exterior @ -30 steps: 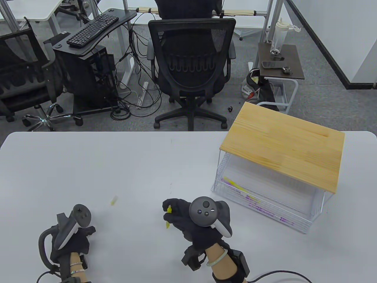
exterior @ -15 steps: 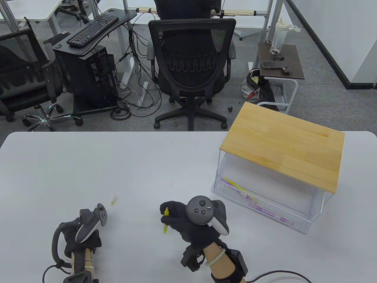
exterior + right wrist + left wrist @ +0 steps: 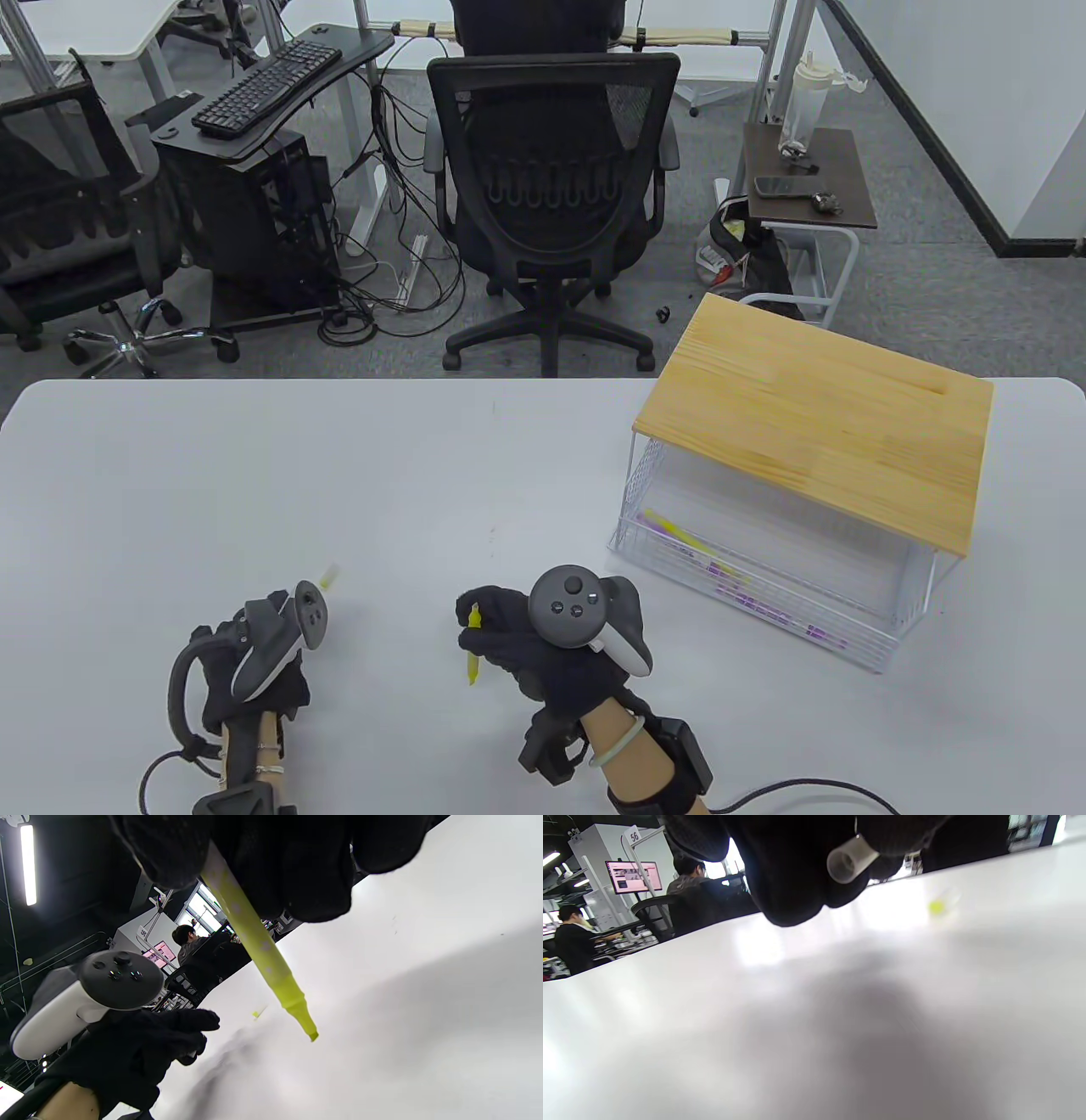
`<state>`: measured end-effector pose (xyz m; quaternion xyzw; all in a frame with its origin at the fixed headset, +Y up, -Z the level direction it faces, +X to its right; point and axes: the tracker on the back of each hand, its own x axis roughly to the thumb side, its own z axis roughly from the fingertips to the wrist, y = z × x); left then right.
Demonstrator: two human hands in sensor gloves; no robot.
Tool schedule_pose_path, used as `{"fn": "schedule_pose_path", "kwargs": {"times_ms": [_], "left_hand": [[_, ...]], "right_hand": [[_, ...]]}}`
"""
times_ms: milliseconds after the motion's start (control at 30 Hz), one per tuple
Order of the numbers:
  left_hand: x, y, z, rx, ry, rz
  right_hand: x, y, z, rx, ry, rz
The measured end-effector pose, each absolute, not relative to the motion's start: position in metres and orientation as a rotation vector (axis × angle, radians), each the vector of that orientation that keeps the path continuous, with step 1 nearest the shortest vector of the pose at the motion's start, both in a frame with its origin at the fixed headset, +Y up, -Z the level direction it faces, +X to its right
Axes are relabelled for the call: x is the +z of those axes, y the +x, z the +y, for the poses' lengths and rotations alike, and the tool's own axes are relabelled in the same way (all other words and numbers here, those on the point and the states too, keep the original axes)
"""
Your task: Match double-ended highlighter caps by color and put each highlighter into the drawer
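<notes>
L hand near table edge, fingers curled round a small white cap; loose yellow cap lies just beyond it. R hand grips yellow highlighter, tip bare, pointing down. Risks: wrong-colour cap goes on; bare tip marks table. Drawer at right, holds others.

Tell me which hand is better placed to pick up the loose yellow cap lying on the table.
Left. The left hand is right beside the yellow cap, though it already holds a small white cap. The right hand is farther off and grips the uncapped yellow highlighter.
</notes>
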<state>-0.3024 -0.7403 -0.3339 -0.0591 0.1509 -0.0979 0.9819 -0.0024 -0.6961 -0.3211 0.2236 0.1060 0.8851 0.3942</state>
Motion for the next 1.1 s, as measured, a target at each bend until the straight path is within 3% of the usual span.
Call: {"fn": "schedule_pose_path", "kwargs": {"times_ms": [367, 767, 1100], "left_hand": [[-0.320, -0.268, -0.700, 0.140, 0.134, 0.123], [-0.319, -0.268, -0.700, 0.336, 0.184, 0.088], [-0.320, -0.270, -0.701, 0.425, 0.164, 0.061]], "right_hand": [[-0.321, 0.003, -0.698, 2.231, 0.553, 0.237], [-0.331, 0.020, -0.701, 2.157, 0.477, 0.188], [-0.337, 0.028, -0.705, 1.973, 0.528, 0.285]]}}
